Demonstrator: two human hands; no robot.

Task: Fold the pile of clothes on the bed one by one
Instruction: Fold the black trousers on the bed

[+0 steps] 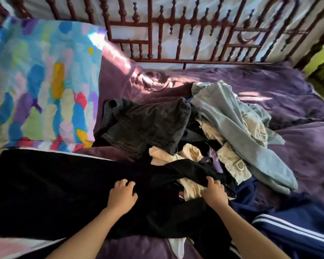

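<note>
While my left hand (122,193) sits curled on the black garment (54,184), grip unclear, my right hand (214,191) pinches its fold. The pile (223,116) lies just beyond.

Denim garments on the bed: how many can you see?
2: dark grey denim jeans lie at the left rear of the clothes pile; a light blue denim garment drapes over its right side. Others may be buried.

Bed (269,85): wearing a rumpled purple sheet.
Pillow (41,81): leaning at 10 o'clock.
Pile of clothes (204,131): sprawling from centre toward 3 o'clock.
Black garment (54,184): lying spread at 8 o'clock.
Navy striped garment (297,227): lying at 5 o'clock.
</note>
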